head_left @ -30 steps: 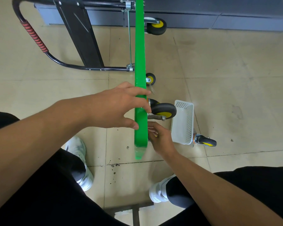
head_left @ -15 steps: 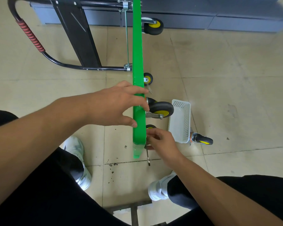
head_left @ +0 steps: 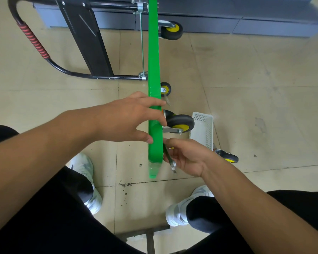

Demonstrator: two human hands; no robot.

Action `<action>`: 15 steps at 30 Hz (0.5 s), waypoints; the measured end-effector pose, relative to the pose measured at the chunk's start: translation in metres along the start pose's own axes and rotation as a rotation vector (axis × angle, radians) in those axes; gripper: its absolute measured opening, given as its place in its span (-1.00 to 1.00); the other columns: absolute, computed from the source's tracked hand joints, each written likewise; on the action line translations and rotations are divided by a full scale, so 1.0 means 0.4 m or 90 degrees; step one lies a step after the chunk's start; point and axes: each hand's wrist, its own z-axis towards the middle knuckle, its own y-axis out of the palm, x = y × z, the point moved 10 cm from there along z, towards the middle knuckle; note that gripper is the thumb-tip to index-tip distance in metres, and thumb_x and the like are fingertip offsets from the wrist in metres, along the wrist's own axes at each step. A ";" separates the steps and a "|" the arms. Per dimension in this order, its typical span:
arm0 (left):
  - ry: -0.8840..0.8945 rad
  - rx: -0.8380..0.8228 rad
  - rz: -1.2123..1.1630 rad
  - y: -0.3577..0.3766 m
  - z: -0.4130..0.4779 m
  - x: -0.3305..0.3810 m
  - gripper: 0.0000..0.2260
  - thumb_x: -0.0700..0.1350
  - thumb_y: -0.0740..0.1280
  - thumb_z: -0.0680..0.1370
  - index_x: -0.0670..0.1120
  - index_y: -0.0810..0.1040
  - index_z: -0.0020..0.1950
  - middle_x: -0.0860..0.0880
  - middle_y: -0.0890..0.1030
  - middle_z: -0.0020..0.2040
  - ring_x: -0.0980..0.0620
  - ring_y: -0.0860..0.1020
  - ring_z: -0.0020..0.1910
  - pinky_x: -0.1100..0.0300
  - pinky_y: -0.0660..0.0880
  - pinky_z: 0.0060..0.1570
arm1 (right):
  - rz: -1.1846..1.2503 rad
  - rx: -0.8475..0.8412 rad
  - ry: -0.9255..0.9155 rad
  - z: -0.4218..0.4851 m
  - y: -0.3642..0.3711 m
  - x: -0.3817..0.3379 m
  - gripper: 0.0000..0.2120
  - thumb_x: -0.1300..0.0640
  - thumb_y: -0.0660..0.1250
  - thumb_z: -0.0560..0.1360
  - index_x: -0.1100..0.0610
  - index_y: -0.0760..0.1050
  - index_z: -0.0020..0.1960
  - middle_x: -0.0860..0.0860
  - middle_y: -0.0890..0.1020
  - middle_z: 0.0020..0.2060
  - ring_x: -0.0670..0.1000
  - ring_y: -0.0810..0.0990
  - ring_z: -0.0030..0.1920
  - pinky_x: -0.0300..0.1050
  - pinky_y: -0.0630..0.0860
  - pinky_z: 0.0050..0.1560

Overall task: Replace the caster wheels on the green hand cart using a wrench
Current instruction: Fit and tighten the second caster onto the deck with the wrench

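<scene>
My left hand [head_left: 128, 118] grips upended green cart deck [head_left: 154, 61] beside caster wheel [head_left: 180, 123]; my right hand [head_left: 188, 156] pinches wrench [head_left: 173, 165] beside deck.

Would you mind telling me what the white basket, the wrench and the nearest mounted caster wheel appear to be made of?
The basket looks like white moulded plastic, matte, with a grid of small holes. The wrench seems bare steel: silvery with a dull shine. The wheel is dull black, probably rubber, round a yellow hub, likely plastic, in a shiny metal bracket.
</scene>
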 end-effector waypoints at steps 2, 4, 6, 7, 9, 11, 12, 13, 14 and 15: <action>0.000 -0.004 0.006 0.001 0.001 0.000 -0.54 0.21 0.42 0.48 0.27 0.45 0.36 0.11 0.19 0.58 -0.02 0.16 0.48 -0.10 0.35 0.39 | 0.021 -0.012 0.016 0.009 0.009 -0.002 -0.67 0.23 0.31 0.62 0.33 0.55 0.35 0.13 0.67 -0.14 -0.05 0.63 -0.38 -0.25 0.57 -0.42; -0.001 -0.007 0.010 0.001 0.002 0.000 -0.54 0.21 0.43 0.47 0.27 0.44 0.36 0.11 0.19 0.58 -0.02 0.17 0.48 -0.11 0.36 0.38 | 0.036 -0.024 0.035 0.016 0.023 0.006 -0.70 0.21 0.30 0.62 0.31 0.58 0.30 0.12 0.68 -0.11 -0.05 0.65 -0.32 -0.26 0.58 -0.34; -0.005 -0.012 0.016 0.003 0.003 0.000 -0.53 0.21 0.43 0.47 0.27 0.44 0.37 0.11 0.18 0.58 -0.02 0.16 0.48 -0.13 0.37 0.37 | 0.040 -0.029 0.040 0.024 0.027 0.011 -0.78 0.20 0.30 0.62 0.26 0.61 0.19 0.12 0.68 -0.12 -0.04 0.64 -0.29 -0.24 0.57 -0.22; -0.007 -0.013 0.018 0.004 0.002 -0.001 -0.52 0.21 0.43 0.47 0.27 0.43 0.37 0.12 0.18 0.58 -0.03 0.15 0.48 -0.14 0.37 0.36 | 0.034 -0.025 0.032 0.028 0.023 0.010 -0.81 0.21 0.30 0.61 0.25 0.61 0.16 0.12 0.67 -0.12 -0.03 0.64 -0.26 -0.21 0.55 -0.15; -0.005 -0.011 0.018 0.004 0.004 0.000 -0.53 0.21 0.43 0.48 0.26 0.44 0.37 0.11 0.18 0.58 -0.04 0.16 0.48 -0.14 0.37 0.36 | 0.015 -0.021 0.018 0.026 0.014 0.005 -0.80 0.22 0.30 0.61 0.26 0.61 0.17 0.13 0.67 -0.11 -0.01 0.64 -0.23 -0.16 0.51 -0.07; -0.006 -0.011 0.014 0.005 0.002 0.000 -0.53 0.20 0.43 0.49 0.26 0.43 0.37 0.11 0.17 0.58 -0.04 0.15 0.48 -0.13 0.37 0.36 | -0.014 -0.031 0.019 0.017 0.011 0.010 -0.78 0.21 0.31 0.61 0.26 0.60 0.19 0.13 0.68 -0.14 -0.02 0.64 -0.27 -0.18 0.54 -0.19; -0.006 -0.012 0.013 0.006 0.002 0.000 -0.53 0.20 0.43 0.49 0.26 0.43 0.37 0.11 0.17 0.58 -0.04 0.15 0.48 -0.13 0.37 0.36 | -0.027 -0.037 0.024 0.009 0.011 0.015 -0.79 0.20 0.31 0.61 0.25 0.61 0.17 0.12 0.68 -0.17 -0.03 0.64 -0.31 -0.21 0.55 -0.27; -0.006 -0.012 0.013 0.006 0.001 0.000 -0.53 0.20 0.42 0.49 0.25 0.43 0.38 0.11 0.17 0.58 -0.04 0.16 0.48 -0.13 0.37 0.36 | -0.039 -0.040 0.028 0.003 0.008 0.021 -0.82 0.19 0.31 0.61 0.24 0.61 0.13 0.10 0.68 -0.20 -0.03 0.64 -0.33 -0.23 0.56 -0.32; -0.006 -0.011 0.011 0.005 0.001 -0.001 -0.53 0.20 0.42 0.49 0.25 0.43 0.38 0.11 0.17 0.59 -0.04 0.16 0.49 -0.13 0.37 0.36 | -0.049 -0.037 0.032 -0.003 0.004 0.027 -0.85 0.19 0.31 0.62 0.22 0.62 0.09 0.10 0.67 -0.21 -0.02 0.64 -0.33 -0.22 0.57 -0.34; -0.007 -0.011 0.010 0.004 0.001 0.000 -0.53 0.20 0.42 0.49 0.25 0.43 0.38 0.11 0.17 0.59 -0.05 0.16 0.49 -0.13 0.37 0.37 | -0.063 -0.030 0.032 -0.007 -0.003 0.033 -0.87 0.19 0.31 0.63 0.20 0.61 0.07 0.10 0.66 -0.21 -0.01 0.65 -0.32 -0.21 0.58 -0.34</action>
